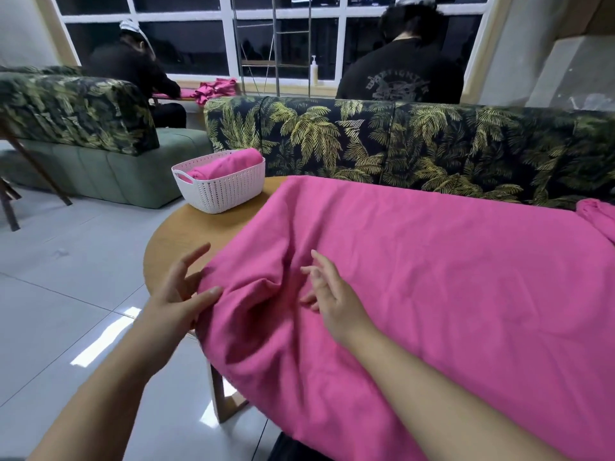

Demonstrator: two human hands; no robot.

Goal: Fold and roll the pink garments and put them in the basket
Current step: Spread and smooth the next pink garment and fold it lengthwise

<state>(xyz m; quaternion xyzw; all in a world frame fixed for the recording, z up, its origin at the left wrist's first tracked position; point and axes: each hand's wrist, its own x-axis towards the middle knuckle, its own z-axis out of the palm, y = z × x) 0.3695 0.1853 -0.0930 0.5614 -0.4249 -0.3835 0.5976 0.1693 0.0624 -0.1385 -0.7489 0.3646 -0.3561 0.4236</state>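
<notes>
Cloth (449,294) in bright pink is spread over most of the round wooden table (186,234), so that only the table's 9-to-11 o'clock arc is seen bare; the cloth's right and lower edges are cut off by the frame, and what kind of garment it is cannot be told. A bunched fold is raised at its left edge, with creases fanning toward 5 o'clock, while the rest is laid fairly flat. The left hand (181,301) is placed at that bunched edge, fingers spread and thumb laid on the cloth; whether anything is pinched cannot be made out. The right hand (329,294) is held above the cloth just right of the fold, fingers loosely spread and slightly blurred, nothing gripped. At 11 o'clock on the table a white basket (223,191) is stood, with a rolled pink garment (229,166) lying inside, partly hidden by the rim. A further pink piece (599,217) is cut off at 3 o'clock.
</notes>
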